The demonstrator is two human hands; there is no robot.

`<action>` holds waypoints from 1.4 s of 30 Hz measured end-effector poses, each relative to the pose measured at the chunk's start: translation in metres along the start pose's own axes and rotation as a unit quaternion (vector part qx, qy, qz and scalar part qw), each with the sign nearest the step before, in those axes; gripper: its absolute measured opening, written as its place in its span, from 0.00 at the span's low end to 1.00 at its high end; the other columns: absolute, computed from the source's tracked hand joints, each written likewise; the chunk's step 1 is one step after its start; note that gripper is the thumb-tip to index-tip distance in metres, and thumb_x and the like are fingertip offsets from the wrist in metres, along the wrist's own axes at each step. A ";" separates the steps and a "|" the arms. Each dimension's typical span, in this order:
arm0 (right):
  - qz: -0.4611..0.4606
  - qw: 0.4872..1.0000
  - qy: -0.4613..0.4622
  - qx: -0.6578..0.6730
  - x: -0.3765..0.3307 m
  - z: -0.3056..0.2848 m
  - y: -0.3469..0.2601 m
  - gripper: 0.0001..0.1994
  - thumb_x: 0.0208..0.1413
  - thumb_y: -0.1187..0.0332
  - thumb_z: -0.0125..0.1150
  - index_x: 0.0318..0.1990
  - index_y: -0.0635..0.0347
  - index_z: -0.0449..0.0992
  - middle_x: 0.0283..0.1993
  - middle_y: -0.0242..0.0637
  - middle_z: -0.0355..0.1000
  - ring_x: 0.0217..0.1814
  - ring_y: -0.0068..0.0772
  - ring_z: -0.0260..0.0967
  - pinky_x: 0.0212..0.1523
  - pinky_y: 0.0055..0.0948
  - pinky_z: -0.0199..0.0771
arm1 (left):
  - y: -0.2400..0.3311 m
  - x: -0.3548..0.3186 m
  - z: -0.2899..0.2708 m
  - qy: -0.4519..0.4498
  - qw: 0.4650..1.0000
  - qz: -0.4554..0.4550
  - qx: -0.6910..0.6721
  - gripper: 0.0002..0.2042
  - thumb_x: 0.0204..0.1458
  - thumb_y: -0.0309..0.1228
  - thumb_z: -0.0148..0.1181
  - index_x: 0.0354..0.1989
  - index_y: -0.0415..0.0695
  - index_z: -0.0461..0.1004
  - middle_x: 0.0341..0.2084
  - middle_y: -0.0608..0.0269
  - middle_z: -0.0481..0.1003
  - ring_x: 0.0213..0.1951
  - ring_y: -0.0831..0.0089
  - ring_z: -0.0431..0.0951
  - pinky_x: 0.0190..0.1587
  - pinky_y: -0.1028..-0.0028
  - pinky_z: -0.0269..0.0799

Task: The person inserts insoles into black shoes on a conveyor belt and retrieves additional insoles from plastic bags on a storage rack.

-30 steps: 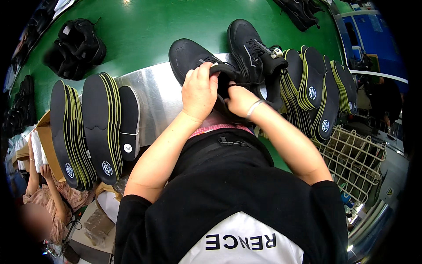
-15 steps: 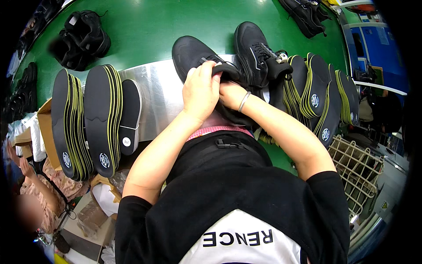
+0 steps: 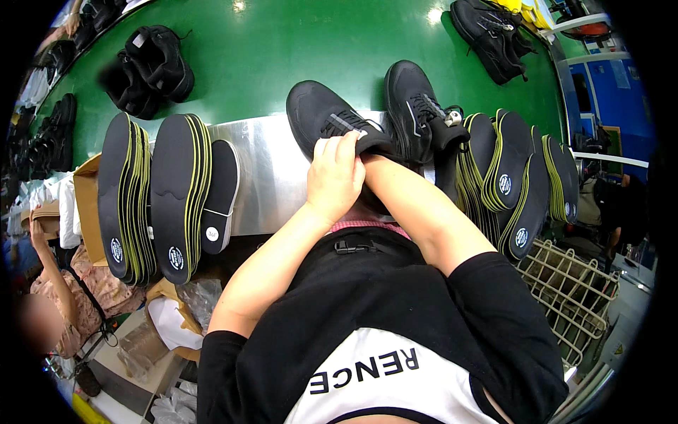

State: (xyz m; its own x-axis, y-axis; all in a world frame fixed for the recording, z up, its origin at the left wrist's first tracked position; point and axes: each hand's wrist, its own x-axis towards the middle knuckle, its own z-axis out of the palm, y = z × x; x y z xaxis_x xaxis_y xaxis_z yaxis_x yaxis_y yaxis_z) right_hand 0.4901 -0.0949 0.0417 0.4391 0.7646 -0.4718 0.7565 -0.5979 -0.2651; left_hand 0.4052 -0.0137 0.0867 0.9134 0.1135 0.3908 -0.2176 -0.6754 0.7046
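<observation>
A black lace-up shoe (image 3: 312, 113) stands at the middle of the metal plate (image 3: 272, 159), toe pointing away from me. My left hand (image 3: 332, 173) is closed on its collar beside the tongue. My right hand is pushed into the shoe's opening; only my right forearm (image 3: 406, 191) shows, so its fingers are hidden. Close by on the right stands a second black shoe (image 3: 408, 99) with a small pale object at its laces. To the left, two stacks of black insoles with yellow-green edges (image 3: 121, 191) (image 3: 176, 191) and a smaller banded bundle of insoles (image 3: 222, 194) lean at the plate.
More stacks of insoles (image 3: 510, 166) stand on the right. Other black shoes (image 3: 159, 63) (image 3: 487, 35) lie on the green table (image 3: 304, 35). At the lower right is a wire basket (image 3: 565, 290). A cardboard box (image 3: 87, 205) and another person (image 3: 56, 297) are at the left.
My right hand has gone deeper into the shoe, from wrist visible with a bracelet to wrist hidden. My left hand stays at the collar. The whole view has shifted slightly.
</observation>
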 end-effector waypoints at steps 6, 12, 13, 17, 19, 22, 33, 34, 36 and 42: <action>-0.004 1.000 -0.019 -0.019 -0.002 0.000 0.000 0.22 0.46 0.62 0.49 0.49 0.62 0.64 0.51 0.49 0.62 0.55 0.43 0.57 0.51 0.34 0.60 | 0.000 -0.001 -0.003 -0.007 1.000 0.010 -0.005 0.18 0.35 0.21 0.51 0.40 0.39 0.63 0.31 0.53 0.67 0.35 0.56 0.65 0.39 0.65 0.62; -0.045 0.993 -0.094 -0.058 -0.027 -0.007 -0.009 0.22 0.45 0.62 0.50 0.49 0.62 0.64 0.50 0.48 0.62 0.54 0.42 0.58 0.51 0.34 0.60 | -0.002 -0.001 0.000 -0.015 1.000 0.018 0.000 0.18 0.34 0.20 0.50 0.39 0.39 0.64 0.31 0.53 0.67 0.35 0.56 0.65 0.39 0.65 0.63; -0.054 0.990 -0.118 -0.062 -0.035 -0.011 -0.010 0.22 0.45 0.62 0.50 0.49 0.62 0.64 0.50 0.48 0.62 0.54 0.42 0.58 0.51 0.34 0.60 | -0.003 -0.001 0.001 -0.016 1.000 0.023 -0.003 0.18 0.34 0.20 0.50 0.39 0.39 0.64 0.31 0.53 0.67 0.35 0.56 0.65 0.39 0.65 0.63; -0.053 0.964 -0.243 -0.091 -0.060 -0.024 -0.022 0.23 0.43 0.64 0.51 0.48 0.66 0.64 0.47 0.48 0.65 0.51 0.40 0.62 0.49 0.33 0.60 | -0.004 0.000 0.000 -0.024 0.999 0.030 0.017 0.18 0.34 0.21 0.51 0.40 0.40 0.65 0.30 0.55 0.67 0.35 0.58 0.65 0.38 0.66 0.64; -0.070 0.953 -0.287 -0.065 -0.077 -0.049 -0.025 0.24 0.43 0.65 0.47 0.49 0.71 0.60 0.44 0.53 0.67 0.51 0.40 0.62 0.51 0.34 0.57 | -0.003 0.001 -0.001 -0.035 0.999 0.029 0.021 0.18 0.34 0.22 0.50 0.39 0.41 0.65 0.30 0.56 0.67 0.35 0.58 0.65 0.38 0.66 0.64; -0.064 0.965 -0.254 0.027 -0.102 -0.045 -0.027 0.29 0.42 0.66 0.46 0.52 0.78 0.51 0.41 0.55 0.68 0.50 0.40 0.63 0.55 0.34 0.50 | -0.005 0.000 0.000 -0.035 0.999 0.028 0.004 0.18 0.35 0.19 0.48 0.40 0.41 0.64 0.31 0.52 0.67 0.36 0.55 0.66 0.40 0.64 0.62; -0.050 0.971 0.173 0.155 -0.184 -0.084 -0.035 0.19 0.44 0.59 0.52 0.43 0.59 0.66 0.33 0.40 0.68 0.40 0.39 0.66 0.47 0.39 0.59 | -0.019 0.028 -0.043 -0.043 0.996 -0.058 -0.052 0.17 0.40 0.16 0.43 0.42 0.40 0.65 0.34 0.54 0.70 0.39 0.61 0.70 0.44 0.70 0.62; 0.015 0.964 0.211 0.159 -0.198 -0.096 -0.023 0.17 0.44 0.61 0.52 0.41 0.59 0.68 0.33 0.39 0.69 0.37 0.39 0.67 0.40 0.36 0.63 | -0.021 0.032 -0.057 -0.038 0.990 -0.109 -0.082 0.17 0.41 0.16 0.43 0.42 0.40 0.65 0.34 0.54 0.71 0.39 0.63 0.71 0.44 0.72 0.63; 0.223 0.921 0.244 0.208 -0.231 -0.116 0.002 0.15 0.44 0.66 0.53 0.41 0.61 0.68 0.37 0.43 0.69 0.35 0.39 0.68 0.33 0.32 0.68 | -0.029 0.039 -0.075 -0.054 0.986 -0.152 -0.025 0.17 0.41 0.17 0.43 0.42 0.40 0.65 0.34 0.53 0.70 0.39 0.62 0.70 0.44 0.72 0.62; 0.620 0.721 0.309 -0.005 -0.346 -0.021 0.097 0.28 0.46 0.48 0.50 0.46 0.65 0.62 0.43 0.52 0.66 0.47 0.49 0.63 0.44 0.40 0.64 | 0.040 0.063 -0.038 0.008 0.992 0.096 0.078 0.11 0.38 0.22 0.50 0.34 0.42 0.69 0.33 0.57 0.70 0.38 0.60 0.68 0.44 0.66 0.60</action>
State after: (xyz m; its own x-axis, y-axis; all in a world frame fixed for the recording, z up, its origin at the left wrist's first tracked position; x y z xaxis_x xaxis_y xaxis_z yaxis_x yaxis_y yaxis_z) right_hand 0.4217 -0.4128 0.1968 0.9106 -0.3942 0.1244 -0.4021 -0.9145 0.0457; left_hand 0.4410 -0.0053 0.1619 0.8545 -0.0169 0.5192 -0.3293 -0.7906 0.5162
